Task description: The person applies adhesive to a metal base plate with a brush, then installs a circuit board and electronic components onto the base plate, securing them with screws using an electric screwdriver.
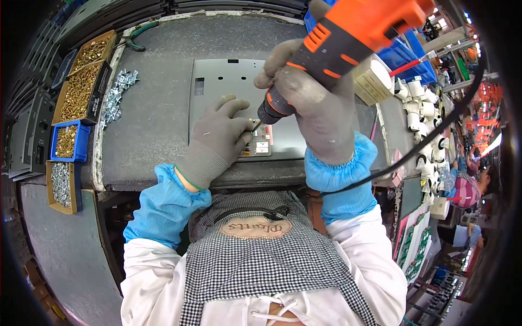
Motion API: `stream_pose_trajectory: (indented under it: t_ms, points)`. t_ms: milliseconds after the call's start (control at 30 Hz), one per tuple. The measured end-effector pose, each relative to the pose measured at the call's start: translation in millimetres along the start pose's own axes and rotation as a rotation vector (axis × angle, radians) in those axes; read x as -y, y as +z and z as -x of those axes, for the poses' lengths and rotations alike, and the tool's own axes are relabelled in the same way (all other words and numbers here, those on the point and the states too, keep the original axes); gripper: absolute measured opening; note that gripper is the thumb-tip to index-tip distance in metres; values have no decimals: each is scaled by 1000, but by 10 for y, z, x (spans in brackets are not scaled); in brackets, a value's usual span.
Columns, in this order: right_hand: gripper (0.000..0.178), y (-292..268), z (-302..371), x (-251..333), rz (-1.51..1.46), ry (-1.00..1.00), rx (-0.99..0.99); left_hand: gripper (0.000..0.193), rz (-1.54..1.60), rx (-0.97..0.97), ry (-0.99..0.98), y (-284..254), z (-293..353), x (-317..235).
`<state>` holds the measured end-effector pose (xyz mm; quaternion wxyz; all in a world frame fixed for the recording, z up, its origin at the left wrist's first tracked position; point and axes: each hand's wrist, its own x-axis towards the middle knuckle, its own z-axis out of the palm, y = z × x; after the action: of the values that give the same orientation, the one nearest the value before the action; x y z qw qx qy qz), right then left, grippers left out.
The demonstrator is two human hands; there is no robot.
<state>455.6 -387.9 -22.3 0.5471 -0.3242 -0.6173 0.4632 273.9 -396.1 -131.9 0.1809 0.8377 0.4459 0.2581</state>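
My right hand (321, 108) is wrapped round an orange and black power screwdriver (331, 46), tilted with its chuck down and to the left. Its thin bit (256, 126) points at a small circuit board (254, 153) on a grey metal panel (209, 70). Beside the bit tip, the thumb and forefinger of my left hand (212, 136) are pinched together, while its other fingers rest over the panel. What the pinch holds, if anything, is hidden. Both hands wear grey gloves.
On the left stand boxes of brass-coloured screws (80, 92), a blue bin (70, 140) and a box of silver screws (61, 183). Loose metal clips (118, 95) and green-handled pliers (138, 39) lie nearby. A black cable (424, 144) hangs at right, near white fixtures (416, 111).
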Motion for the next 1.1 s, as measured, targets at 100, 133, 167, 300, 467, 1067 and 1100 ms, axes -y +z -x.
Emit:
stream_pose_trajectory:
  t_ms: [100, 133, 167, 300, 467, 1067, 1100]
  points:
    - [82, 63, -52, -4, -15, 40, 13, 21, 18, -78, 64, 12, 22, 11]
    - [82, 104, -49, -1, -16, 39, 19, 21, 18, -83, 60, 6, 26, 17]
    - [83, 132, -33, 14, -2, 22, 1, 21, 27, -56, 68, 2, 6, 19]
    - [83, 150, -20, 8, 43, -16, -6, 21, 47, -16, 86, -32, -30, 22]
    - [83, 185, -36, -44, 13, 0, 12, 21, 31, 34, 48, -34, -27, 31]
    - [66, 155, -108, -243, -149, 26, 19, 16, 99, 38, 15, -19, -47, 56]
    - [89, 121, -119, -261, -140, -3, 88, 15, 122, 28, 30, -17, -58, 57]
